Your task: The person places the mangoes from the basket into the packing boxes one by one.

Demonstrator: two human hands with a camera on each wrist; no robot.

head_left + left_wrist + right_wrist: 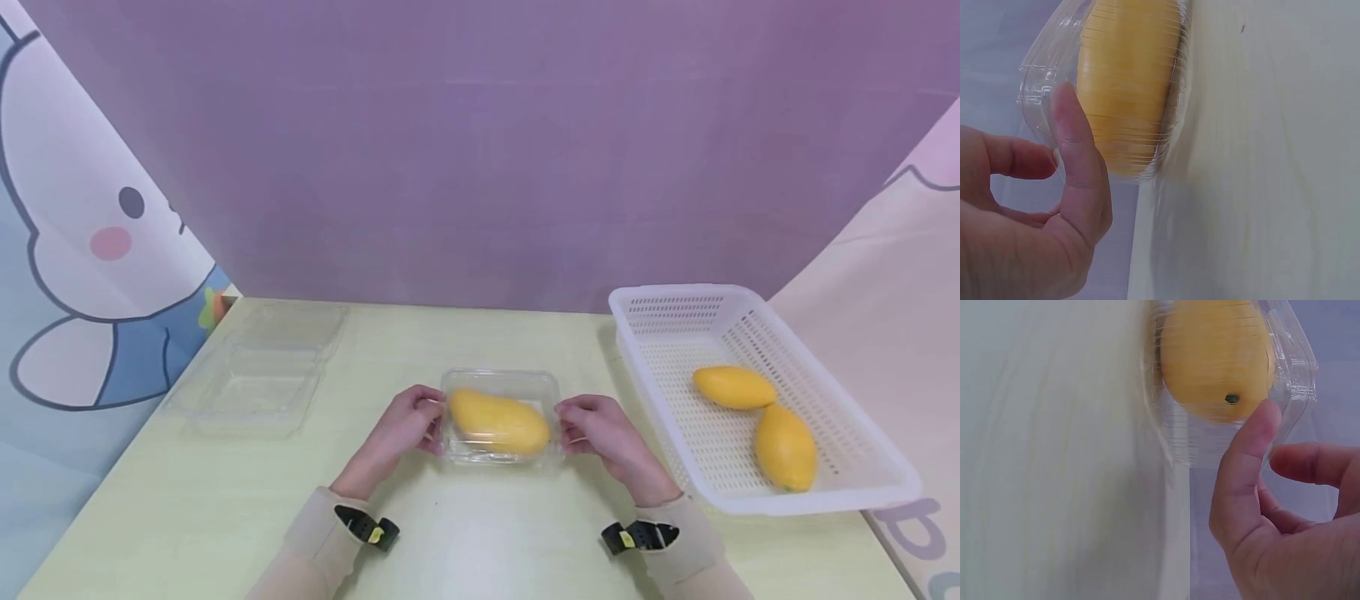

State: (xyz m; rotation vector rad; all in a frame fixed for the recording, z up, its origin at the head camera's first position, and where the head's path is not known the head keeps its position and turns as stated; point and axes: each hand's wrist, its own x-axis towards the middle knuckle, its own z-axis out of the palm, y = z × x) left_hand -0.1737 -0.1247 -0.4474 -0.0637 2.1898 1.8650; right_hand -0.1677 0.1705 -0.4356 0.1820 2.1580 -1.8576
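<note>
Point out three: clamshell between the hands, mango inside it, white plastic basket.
Clear plastic clamshell (525, 382): head view, bare far part of its top.
Mango (498, 422) inside it: head view, middle of its yellow side.
White plastic basket (708, 442): head view, bare perforated floor.

Left hand (1044, 237) pinches clear container (1038, 90), yellow fruit (1125, 78) inside.
</note>
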